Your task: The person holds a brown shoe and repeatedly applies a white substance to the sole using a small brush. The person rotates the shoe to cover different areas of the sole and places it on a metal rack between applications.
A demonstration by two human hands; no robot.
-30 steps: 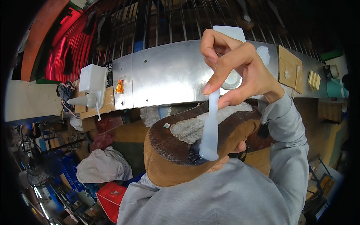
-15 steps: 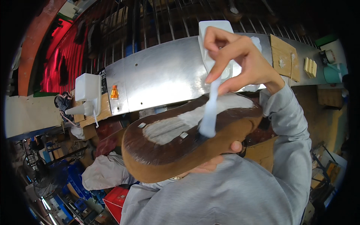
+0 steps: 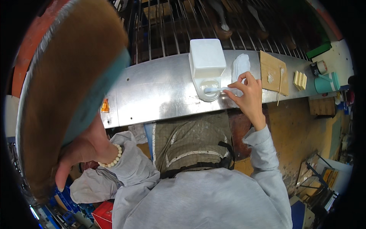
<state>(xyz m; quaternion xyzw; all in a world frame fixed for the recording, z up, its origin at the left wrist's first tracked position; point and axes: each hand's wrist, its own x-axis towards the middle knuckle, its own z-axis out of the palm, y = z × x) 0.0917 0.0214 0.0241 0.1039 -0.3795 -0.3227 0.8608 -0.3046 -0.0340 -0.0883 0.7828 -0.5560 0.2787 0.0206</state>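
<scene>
Head: brown shoe [image 3: 72, 76] before metal bench [image 3: 160, 89]

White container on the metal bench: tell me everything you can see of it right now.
The white container looks like smooth plastic: a boxy body with rounded edges, and a low, round, open cup at its near end. It rests on the metal bench. The right hand holds a pale brush with its end at the cup; whether it touches the inside, I can't tell.
</scene>
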